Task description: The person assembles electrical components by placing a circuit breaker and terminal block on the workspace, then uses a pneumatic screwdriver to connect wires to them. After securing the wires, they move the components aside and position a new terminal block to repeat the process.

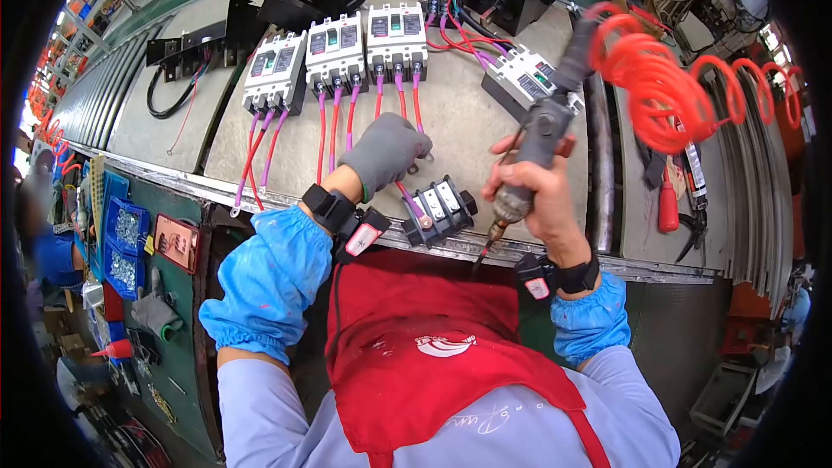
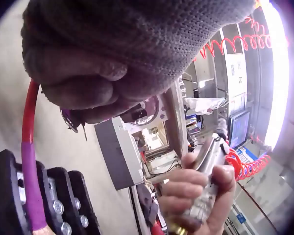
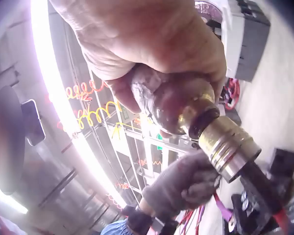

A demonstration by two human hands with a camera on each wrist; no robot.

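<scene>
My gloved left hand (image 1: pixel 386 156) is curled around red wires with purple sleeves; in the left wrist view, a red wire (image 2: pixel 30 112) runs down from beneath its fingers. In the head view one purple-sleeved lug lies on the black terminal block (image 1: pixel 440 208), at its left screw. Another ring lug (image 1: pixel 412 168) sticks out by the fingers. My bare right hand (image 1: pixel 542 186) grips a pneumatic screwdriver (image 1: pixel 544 134), bit pointing down near the bench's front edge, right of the block. The right wrist view shows its brass-coloured collar (image 3: pixel 229 148) close up.
Three white circuit breakers (image 1: pixel 336 50) stand behind the left hand, red wires hanging toward me. Another breaker (image 1: pixel 529 78) is wired at the right. A red coiled hose (image 1: pixel 650 78) hangs overhead. A red-handled screwdriver (image 1: pixel 667 204) lies right, near pliers. Blue bins (image 1: pixel 127 227) hold small hardware.
</scene>
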